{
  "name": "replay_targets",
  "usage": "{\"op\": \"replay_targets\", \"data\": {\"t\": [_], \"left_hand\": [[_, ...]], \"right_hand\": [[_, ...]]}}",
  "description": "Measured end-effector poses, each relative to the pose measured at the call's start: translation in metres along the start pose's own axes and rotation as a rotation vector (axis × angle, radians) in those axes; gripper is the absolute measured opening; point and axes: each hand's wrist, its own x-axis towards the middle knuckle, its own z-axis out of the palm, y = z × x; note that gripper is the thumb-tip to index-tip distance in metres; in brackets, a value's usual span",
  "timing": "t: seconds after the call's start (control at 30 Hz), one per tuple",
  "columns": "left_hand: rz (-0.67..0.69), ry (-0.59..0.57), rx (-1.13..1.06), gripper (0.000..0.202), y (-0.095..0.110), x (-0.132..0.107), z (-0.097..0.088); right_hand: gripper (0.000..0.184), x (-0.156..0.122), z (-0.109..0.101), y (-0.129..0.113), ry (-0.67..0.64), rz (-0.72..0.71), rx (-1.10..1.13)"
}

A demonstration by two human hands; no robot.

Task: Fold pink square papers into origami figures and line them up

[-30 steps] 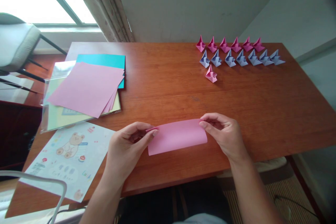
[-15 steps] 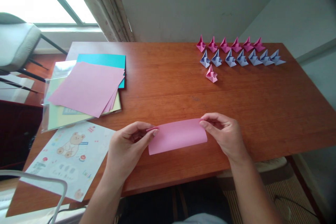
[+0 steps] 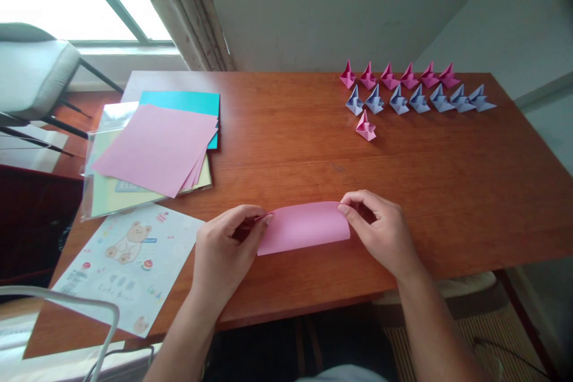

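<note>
A sheet of pink origami paper [image 3: 305,228], bent over on itself along its far side, is held near the table's front edge. My left hand [image 3: 230,250] pinches its far left corner between thumb and forefinger. At the far right corner, my right hand [image 3: 376,227] grips it the same way. The near edge of the paper slants slightly, lower on the left. Whether the fold is creased flat I cannot tell; its far side looks rounded.
Pink sheets [image 3: 156,146] lie on turquoise paper [image 3: 183,100] and a clear packet at left. A bear-printed sheet [image 3: 170,250] is nearer. Folded magenta [image 3: 388,76], lavender [image 3: 398,101] and pink [image 3: 366,129] paper figures stand at the back right. A white cable-like tube [image 3: 96,304] crosses the lower left.
The view has shifted slightly, moving the table's things rightward. Both hands keep their pinch on the pink paper, which has drawn slightly away from the table's front edge.
</note>
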Motion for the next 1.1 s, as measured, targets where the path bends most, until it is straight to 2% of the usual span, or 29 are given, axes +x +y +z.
{"op": "replay_targets", "data": {"t": [0.17,0.3,0.63,0.77,0.93,1.1], "left_hand": [[0.157,-0.005,0.271,0.015,0.002,0.007,0.002],[0.127,-0.082,0.438,0.017,0.006,0.011,0.003],[0.105,-0.198,0.651,0.013,0.017,0.016,0.0],[0.229,-0.239,0.678,0.022,0.023,0.021,0.001],[0.395,-0.417,0.601,0.037,0.022,0.026,0.002],[0.435,-0.465,0.572,0.027,0.02,0.026,0.005]], "right_hand": [[0.01,0.009,0.0,-0.004,-0.02,-0.135,-0.187],[0.011,0.013,0.003,-0.002,-0.019,-0.152,-0.292],[0.01,0.02,0.002,-0.002,-0.078,-0.124,-0.396],[0.013,0.024,0.002,-0.009,-0.104,-0.206,-0.407],[0.025,0.026,0.004,-0.02,-0.329,-0.361,-0.375],[0.024,0.025,0.005,-0.03,-0.373,-0.406,-0.518]]}}
